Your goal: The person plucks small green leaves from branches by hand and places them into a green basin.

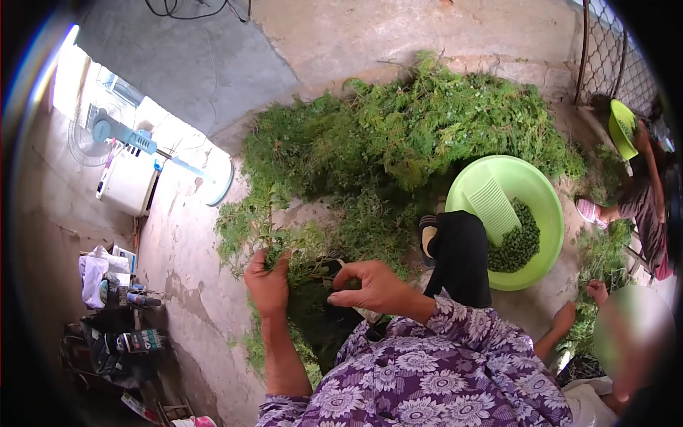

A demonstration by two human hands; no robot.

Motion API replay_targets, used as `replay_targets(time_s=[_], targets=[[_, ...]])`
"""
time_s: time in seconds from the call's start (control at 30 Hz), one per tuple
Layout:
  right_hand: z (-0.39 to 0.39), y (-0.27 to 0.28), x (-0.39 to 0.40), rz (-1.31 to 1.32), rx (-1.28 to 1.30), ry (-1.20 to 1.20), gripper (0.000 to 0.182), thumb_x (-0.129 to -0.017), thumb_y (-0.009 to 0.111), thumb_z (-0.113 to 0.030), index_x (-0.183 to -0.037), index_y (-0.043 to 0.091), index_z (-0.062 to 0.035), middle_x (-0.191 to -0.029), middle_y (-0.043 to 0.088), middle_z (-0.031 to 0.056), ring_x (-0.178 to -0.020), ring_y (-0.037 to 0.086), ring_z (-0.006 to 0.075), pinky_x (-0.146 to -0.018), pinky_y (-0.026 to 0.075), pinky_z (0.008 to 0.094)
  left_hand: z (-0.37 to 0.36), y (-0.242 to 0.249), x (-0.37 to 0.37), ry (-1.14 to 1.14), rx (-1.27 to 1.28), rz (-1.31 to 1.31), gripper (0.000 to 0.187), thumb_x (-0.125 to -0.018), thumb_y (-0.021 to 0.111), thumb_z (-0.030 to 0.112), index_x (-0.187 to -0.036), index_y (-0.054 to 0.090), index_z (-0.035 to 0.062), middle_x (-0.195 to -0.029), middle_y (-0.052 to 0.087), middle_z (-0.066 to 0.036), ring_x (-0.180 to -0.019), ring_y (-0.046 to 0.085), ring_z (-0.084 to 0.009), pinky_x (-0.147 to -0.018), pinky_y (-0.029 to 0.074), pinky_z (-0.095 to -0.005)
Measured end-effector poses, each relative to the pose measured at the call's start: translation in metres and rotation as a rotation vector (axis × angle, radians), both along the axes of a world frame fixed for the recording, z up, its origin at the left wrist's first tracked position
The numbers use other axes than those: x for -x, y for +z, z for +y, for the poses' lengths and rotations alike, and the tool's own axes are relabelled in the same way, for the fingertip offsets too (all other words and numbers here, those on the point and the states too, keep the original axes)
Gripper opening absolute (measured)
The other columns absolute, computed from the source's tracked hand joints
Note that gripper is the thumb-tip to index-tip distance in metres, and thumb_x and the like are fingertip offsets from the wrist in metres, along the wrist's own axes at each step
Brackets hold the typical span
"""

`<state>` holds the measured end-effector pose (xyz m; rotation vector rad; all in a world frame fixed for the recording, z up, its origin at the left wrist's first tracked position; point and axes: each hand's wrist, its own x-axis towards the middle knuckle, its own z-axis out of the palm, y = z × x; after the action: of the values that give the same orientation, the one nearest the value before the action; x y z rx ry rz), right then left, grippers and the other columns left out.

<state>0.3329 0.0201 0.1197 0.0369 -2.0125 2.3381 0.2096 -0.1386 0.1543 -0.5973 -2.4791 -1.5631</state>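
My left hand [269,286] is closed around the stem of a leafy green branch [267,231], whose sprays spread above the fist and over my lap. Just to the right, my right hand [373,286] is curled, thumb and forefinger drawn together beside the foliage; whatever they hold, if anything, is too small to make out. By my knee stands a light green plastic basin [546,213] with a built-in washboard [492,204]. Small round green seed cones [516,245] are heaped in its bottom.
A large pile of cut green branches [427,128] lies along the wall. At right sit other people, with a person's hand [565,317] near more branches and a second green basin [622,132]. A blue-and-white fan [117,132] and a black bag [107,341] stand at left.
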Motion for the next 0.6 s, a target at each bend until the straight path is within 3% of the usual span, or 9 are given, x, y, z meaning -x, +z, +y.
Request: replay_targets(time_s=[0.03,0.17,0.27,0.37,0.57,0.6], targets=[[-0.003,-0.003,0.002,0.132,-0.202,-0.113,0.035,-0.072,0.069,-0.031,-0.081,0.060,0.0014,-0.064,0.058,0.0064,-0.056,0.053,0.0135,-0.052,0.042,0.0270,0.002,0.002,-0.002,-0.001,0.001,0.000,0.015,-0.072,0.065,0.000,-0.083,0.057,-0.0048,-0.070,0.052,0.001,-0.066,0.042,-0.0073,-0.060,0.039,-0.0231],[-0.004,0.001,0.002,0.054,-0.224,-0.120,0.039,-0.071,0.069,-0.035,-0.078,0.061,0.0022,-0.064,0.059,0.0108,-0.058,0.055,0.0161,-0.055,0.043,0.0296,0.006,0.002,-0.007,0.020,0.094,-0.018,0.011,-0.073,0.061,-0.002,-0.082,0.056,-0.0053,-0.073,0.053,0.000,-0.069,0.044,-0.0077,-0.064,0.039,-0.0224],[-0.006,-0.007,0.005,0.043,-0.152,-0.189,0.028,-0.073,0.069,-0.027,-0.079,0.062,-0.0004,-0.067,0.059,0.0072,-0.061,0.053,0.0107,-0.056,0.042,0.0268,0.009,0.000,-0.007,0.003,0.066,-0.024,0.012,-0.072,0.059,-0.005,-0.083,0.056,-0.0057,-0.074,0.053,0.000,-0.069,0.045,-0.0073,-0.064,0.039,-0.0219],[-0.004,-0.008,0.004,0.009,-0.094,-0.161,0.036,-0.073,0.068,-0.033,-0.078,0.063,0.0019,-0.067,0.061,0.0118,-0.061,0.057,0.0148,-0.055,0.043,0.0290,0.011,0.000,-0.009,-0.007,0.044,-0.028,0.012,-0.072,0.057,-0.008,-0.084,0.055,-0.0059,-0.074,0.053,0.000,-0.070,0.044,-0.0069,-0.064,0.039,-0.0213],[-0.005,-0.012,0.006,0.023,0.007,-0.172,0.026,-0.076,0.066,-0.023,-0.078,0.062,0.0028,-0.063,0.058,0.0072,-0.059,0.053,0.0116,-0.054,0.042,0.0280,0.009,-0.004,-0.006,-0.005,0.048,0.004,0.012,-0.072,0.060,-0.006,-0.084,0.056,-0.0047,-0.076,0.053,0.001,-0.072,0.044,-0.0062,-0.064,0.038,-0.0205],[-0.004,-0.013,0.006,0.030,0.052,-0.151,0.022,-0.078,0.064,-0.021,-0.078,0.062,0.0016,-0.062,0.056,0.0031,-0.057,0.050,0.0080,-0.051,0.039,0.0249,0.009,-0.003,-0.005,-0.015,0.048,-0.016,0.012,-0.073,0.061,-0.005,-0.084,0.057,-0.0041,-0.077,0.053,0.001,-0.072,0.044,-0.0059,-0.064,0.038,-0.0205]])
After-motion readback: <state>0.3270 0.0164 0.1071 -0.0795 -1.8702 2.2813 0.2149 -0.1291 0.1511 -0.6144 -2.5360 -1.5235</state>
